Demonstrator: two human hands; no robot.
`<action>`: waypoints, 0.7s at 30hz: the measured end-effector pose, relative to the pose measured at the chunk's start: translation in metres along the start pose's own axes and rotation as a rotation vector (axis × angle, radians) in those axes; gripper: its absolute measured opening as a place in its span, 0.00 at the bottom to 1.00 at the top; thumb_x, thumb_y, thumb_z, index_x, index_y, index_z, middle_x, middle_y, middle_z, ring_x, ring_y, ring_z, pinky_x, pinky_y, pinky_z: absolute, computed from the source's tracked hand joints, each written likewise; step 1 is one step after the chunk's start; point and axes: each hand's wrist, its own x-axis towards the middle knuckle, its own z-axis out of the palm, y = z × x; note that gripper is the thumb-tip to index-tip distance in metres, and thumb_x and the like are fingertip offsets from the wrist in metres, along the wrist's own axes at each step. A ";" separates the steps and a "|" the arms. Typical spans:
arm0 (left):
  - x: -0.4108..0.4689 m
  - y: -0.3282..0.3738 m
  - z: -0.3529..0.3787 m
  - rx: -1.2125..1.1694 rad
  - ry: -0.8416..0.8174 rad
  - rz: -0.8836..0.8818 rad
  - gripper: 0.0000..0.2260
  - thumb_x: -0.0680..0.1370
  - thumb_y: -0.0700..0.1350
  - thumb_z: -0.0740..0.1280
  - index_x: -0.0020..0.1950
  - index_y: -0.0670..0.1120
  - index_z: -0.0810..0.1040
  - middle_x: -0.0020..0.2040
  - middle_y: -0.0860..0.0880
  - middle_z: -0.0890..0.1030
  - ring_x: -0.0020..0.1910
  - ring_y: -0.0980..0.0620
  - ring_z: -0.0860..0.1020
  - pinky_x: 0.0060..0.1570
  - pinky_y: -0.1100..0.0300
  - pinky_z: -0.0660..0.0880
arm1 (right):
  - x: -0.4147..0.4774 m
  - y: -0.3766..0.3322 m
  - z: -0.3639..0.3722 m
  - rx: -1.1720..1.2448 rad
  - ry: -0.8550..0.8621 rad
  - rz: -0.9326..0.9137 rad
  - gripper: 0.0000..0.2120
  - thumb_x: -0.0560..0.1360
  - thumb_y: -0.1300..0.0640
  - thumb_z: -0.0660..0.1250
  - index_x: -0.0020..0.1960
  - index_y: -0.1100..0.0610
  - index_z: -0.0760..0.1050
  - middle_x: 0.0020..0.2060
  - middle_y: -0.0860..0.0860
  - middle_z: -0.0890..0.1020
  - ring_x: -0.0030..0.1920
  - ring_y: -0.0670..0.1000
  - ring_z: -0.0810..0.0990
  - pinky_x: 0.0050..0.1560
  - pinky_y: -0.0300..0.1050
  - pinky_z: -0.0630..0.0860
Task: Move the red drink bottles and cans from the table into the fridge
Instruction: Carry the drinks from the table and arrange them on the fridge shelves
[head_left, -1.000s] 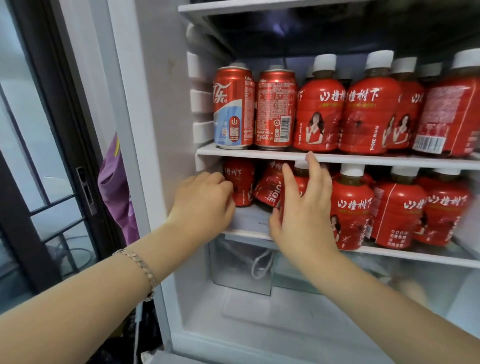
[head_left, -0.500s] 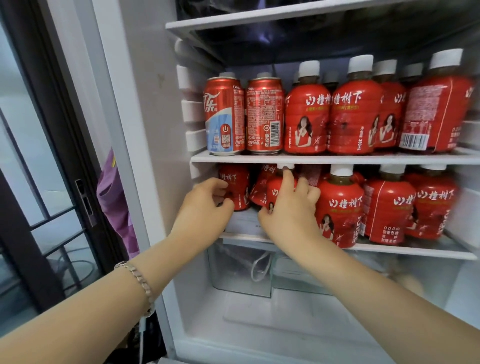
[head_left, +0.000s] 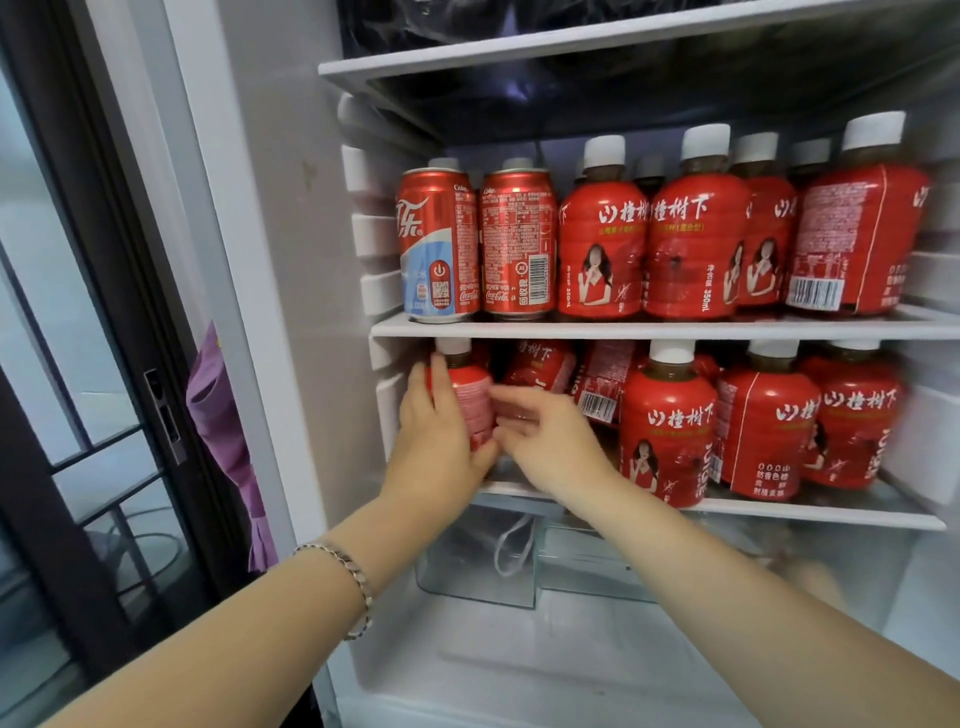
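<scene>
The open fridge holds two red cans (head_left: 475, 244) and several red bottles with white caps (head_left: 691, 234) on its upper shelf (head_left: 649, 328). More red bottles (head_left: 670, 421) stand on the lower shelf (head_left: 810, 512). At that shelf's left end my left hand (head_left: 436, 441) grips an upright red bottle (head_left: 475, 400) from the left. My right hand (head_left: 545, 441) reaches in beside it, blurred, fingers touching the same bottle's right side. Behind them one bottle (head_left: 540, 364) leans tilted.
A clear drawer (head_left: 478, 561) sits under the lower shelf, above the white fridge floor (head_left: 571, 665). The fridge's left wall (head_left: 291, 260) is close to my left hand. A dark-framed glass door (head_left: 104, 364) and a purple cloth (head_left: 218, 415) are at the left.
My left hand has taken hold of a bottle at the shelf's left end and stood it upright. My right hand left the middle bottle and moved left to it. The view shifted closer.
</scene>
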 end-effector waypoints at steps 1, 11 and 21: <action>0.001 -0.001 0.000 0.100 -0.011 -0.026 0.43 0.76 0.50 0.67 0.76 0.43 0.38 0.76 0.39 0.45 0.74 0.41 0.52 0.71 0.50 0.56 | 0.001 0.005 0.003 -0.044 -0.001 0.001 0.23 0.74 0.71 0.63 0.67 0.58 0.72 0.63 0.53 0.76 0.61 0.49 0.76 0.67 0.43 0.69; 0.014 -0.002 -0.003 0.626 0.249 0.298 0.17 0.70 0.38 0.63 0.56 0.34 0.79 0.50 0.34 0.80 0.46 0.36 0.80 0.48 0.49 0.78 | 0.058 0.005 0.017 -0.412 0.372 0.320 0.38 0.75 0.50 0.66 0.73 0.61 0.46 0.67 0.66 0.61 0.65 0.65 0.67 0.62 0.53 0.68; 0.020 -0.018 -0.018 0.556 0.038 0.212 0.33 0.76 0.43 0.66 0.76 0.49 0.52 0.68 0.45 0.61 0.64 0.45 0.62 0.55 0.56 0.70 | 0.085 0.014 0.017 -0.356 0.431 0.429 0.44 0.70 0.45 0.71 0.72 0.62 0.50 0.64 0.62 0.69 0.62 0.62 0.73 0.57 0.51 0.72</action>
